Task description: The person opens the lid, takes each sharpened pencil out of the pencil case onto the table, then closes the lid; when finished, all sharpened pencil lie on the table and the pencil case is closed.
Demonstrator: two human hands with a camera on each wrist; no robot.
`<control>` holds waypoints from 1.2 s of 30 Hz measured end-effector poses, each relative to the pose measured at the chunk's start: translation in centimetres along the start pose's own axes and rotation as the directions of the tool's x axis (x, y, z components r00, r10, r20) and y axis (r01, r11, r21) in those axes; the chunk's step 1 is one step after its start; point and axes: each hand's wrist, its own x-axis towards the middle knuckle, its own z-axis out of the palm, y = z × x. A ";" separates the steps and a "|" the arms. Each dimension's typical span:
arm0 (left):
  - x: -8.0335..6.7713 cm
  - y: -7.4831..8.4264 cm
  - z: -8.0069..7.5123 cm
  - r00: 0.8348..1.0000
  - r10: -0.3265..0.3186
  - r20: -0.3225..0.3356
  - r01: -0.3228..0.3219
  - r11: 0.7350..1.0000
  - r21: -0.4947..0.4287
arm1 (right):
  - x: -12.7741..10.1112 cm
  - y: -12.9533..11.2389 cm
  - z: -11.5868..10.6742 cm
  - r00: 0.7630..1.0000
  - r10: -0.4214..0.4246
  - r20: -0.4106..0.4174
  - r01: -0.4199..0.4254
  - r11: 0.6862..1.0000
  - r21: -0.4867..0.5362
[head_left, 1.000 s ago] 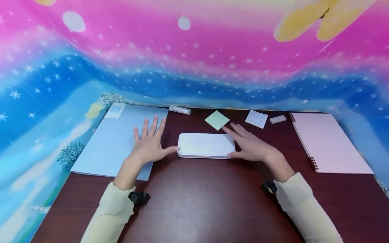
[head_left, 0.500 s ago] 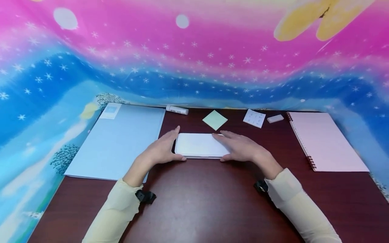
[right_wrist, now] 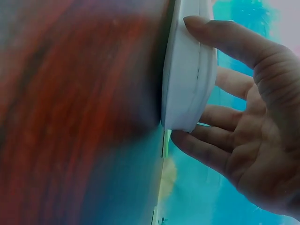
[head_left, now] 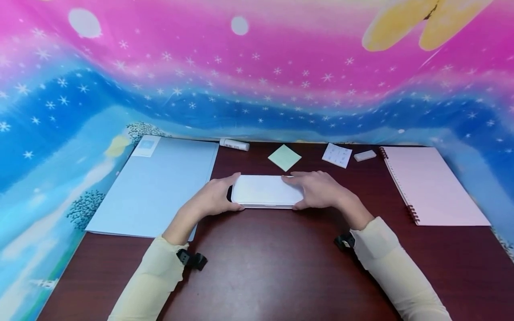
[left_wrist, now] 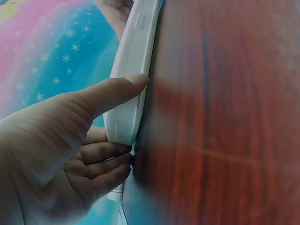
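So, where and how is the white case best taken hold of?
Probably grip the white case at its short ends, coming from both sides: it is long and low, those ends facing the left hand and the right hand.

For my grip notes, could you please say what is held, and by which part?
The case: left hand grips its left end, right hand its right end.
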 end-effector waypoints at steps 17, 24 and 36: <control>-0.5 -0.5 -0.4 1.000 -0.026 -0.015 0.026 1.000 0.012 | 0.6 0.7 -1.6 0.995 -0.082 0.050 0.074 0.987 0.144; -0.3 -0.6 0.2 0.999 -0.044 -0.001 0.044 0.998 -0.051 | 0.7 2.8 -2.5 0.987 -0.086 0.136 0.027 0.922 0.386; -0.1 -0.7 0.4 0.999 -0.049 -0.015 0.047 0.993 -0.104 | 3.2 4.5 -2.2 0.978 0.204 0.055 -0.195 0.774 0.603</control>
